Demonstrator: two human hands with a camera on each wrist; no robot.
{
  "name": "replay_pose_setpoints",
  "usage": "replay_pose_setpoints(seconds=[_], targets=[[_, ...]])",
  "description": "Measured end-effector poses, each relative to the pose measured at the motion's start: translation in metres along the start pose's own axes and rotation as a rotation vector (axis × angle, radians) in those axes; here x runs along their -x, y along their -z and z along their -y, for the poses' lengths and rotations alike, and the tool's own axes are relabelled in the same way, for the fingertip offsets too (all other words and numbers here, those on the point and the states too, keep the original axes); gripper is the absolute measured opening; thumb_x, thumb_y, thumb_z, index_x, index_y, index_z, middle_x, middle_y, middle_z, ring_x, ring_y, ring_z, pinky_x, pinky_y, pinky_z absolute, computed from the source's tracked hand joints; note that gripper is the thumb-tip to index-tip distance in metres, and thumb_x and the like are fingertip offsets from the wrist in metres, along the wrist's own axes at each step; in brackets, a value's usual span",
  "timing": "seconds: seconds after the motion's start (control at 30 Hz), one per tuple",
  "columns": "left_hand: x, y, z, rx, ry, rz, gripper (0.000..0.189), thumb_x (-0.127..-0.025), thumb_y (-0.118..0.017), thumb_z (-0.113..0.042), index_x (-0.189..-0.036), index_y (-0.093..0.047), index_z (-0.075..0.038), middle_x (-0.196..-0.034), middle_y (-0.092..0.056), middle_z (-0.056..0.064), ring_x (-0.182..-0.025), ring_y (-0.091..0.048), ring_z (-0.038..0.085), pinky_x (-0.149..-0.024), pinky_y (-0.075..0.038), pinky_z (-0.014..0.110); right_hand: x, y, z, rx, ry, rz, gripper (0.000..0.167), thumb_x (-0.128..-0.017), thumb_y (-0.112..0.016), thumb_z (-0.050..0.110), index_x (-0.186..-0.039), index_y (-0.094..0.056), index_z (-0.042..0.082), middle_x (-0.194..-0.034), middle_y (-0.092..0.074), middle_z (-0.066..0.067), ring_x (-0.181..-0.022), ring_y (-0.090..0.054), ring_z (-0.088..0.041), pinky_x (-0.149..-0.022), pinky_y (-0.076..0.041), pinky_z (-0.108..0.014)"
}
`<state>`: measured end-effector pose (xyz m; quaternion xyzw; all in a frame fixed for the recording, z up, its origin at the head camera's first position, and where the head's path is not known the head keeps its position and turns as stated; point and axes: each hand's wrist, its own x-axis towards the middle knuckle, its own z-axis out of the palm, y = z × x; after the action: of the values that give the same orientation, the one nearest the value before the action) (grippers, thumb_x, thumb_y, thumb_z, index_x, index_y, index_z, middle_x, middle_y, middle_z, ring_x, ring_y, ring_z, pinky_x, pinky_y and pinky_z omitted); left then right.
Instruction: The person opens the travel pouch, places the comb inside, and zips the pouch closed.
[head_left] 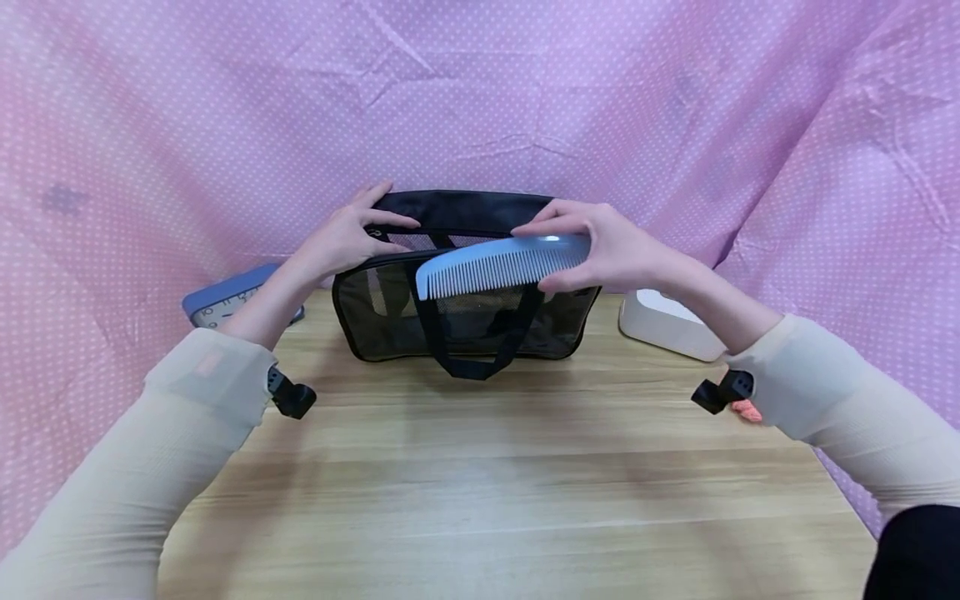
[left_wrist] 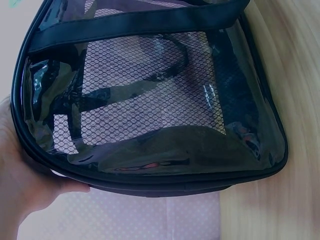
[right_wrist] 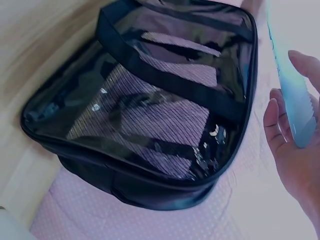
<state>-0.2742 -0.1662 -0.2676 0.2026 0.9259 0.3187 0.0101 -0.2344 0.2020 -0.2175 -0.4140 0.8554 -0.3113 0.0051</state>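
Note:
A see-through bag [head_left: 375, 321] with black trim and a black strap handle [head_left: 474, 367] stands upright on the table, its zipped top parted. At its upper left corner, my left hand [head_left: 347, 237] holds the top edge, fingers spread over the opening. My right hand [head_left: 618, 246] pinches one end of a light blue comb [head_left: 487, 262] between thumb and fingers. The comb is raised level with the bag's top, teeth downward, and overlaps the opening in the head view. In the right wrist view the comb [right_wrist: 295, 95] is beside the bag [right_wrist: 165, 115].
A blue-framed clock [head_left: 217, 310] leans behind my left forearm. Beyond the right forearm lies a white rounded box [head_left: 663, 325], with a small coral-coloured thing [head_left: 746, 410] near the right wrist. Pink dotted cloth [head_left: 480, 92] hangs behind the wooden table [head_left: 487, 483].

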Motion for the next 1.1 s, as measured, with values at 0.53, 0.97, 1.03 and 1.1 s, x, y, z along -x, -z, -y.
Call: replay_pose_setpoints(seconds=[0.53, 0.97, 1.03, 1.1], targets=[[0.001, -0.001, -0.002, -0.021, 0.000, -0.004, 0.041, -0.100, -0.067, -0.015, -0.141, -0.064, -0.011, -0.176, -0.005, 0.005, -0.163, 0.012, 0.030, -0.128, 0.001, 0.067, -0.034, 0.036, -0.012, -0.016, -0.221, -0.082, 0.058, -0.082, -0.087, 0.024, -0.137, -0.069, 0.024, -0.149, -0.061, 0.000, -0.133, -0.058, -0.017, -0.100, -0.048, -0.022], [0.000, 0.000, -0.002, -0.003, 0.020, 0.005, 0.042, -0.100, -0.066, -0.016, -0.141, -0.064, -0.012, -0.176, -0.003, 0.001, -0.162, 0.012, 0.031, -0.127, 0.002, 0.068, -0.056, 0.048, -0.025, 0.039, -0.295, -0.027, 0.062, -0.082, -0.088, 0.033, -0.139, -0.066, 0.029, -0.152, -0.058, 0.004, -0.136, -0.055, -0.013, -0.112, -0.045, -0.036], [0.000, -0.001, -0.002, -0.001, 0.022, 0.008, 0.042, -0.100, -0.067, -0.016, -0.142, -0.064, -0.013, -0.176, -0.003, 0.001, -0.162, 0.012, 0.031, -0.127, 0.002, 0.068, -0.059, 0.048, -0.028, 0.039, -0.302, -0.019, 0.062, -0.082, -0.088, 0.033, -0.140, -0.066, 0.028, -0.152, -0.059, 0.004, -0.134, -0.055, -0.013, -0.109, -0.046, -0.035], [-0.001, -0.001, -0.002, 0.005, 0.027, 0.012, 0.042, -0.100, -0.067, -0.017, -0.142, -0.064, -0.013, -0.176, -0.003, 0.001, -0.162, 0.013, 0.030, -0.127, 0.002, 0.068, -0.061, 0.047, -0.030, 0.040, -0.306, -0.011, 0.063, -0.082, -0.088, 0.033, -0.140, -0.065, 0.027, -0.151, -0.060, 0.004, -0.133, -0.055, -0.013, -0.107, -0.046, -0.033]])
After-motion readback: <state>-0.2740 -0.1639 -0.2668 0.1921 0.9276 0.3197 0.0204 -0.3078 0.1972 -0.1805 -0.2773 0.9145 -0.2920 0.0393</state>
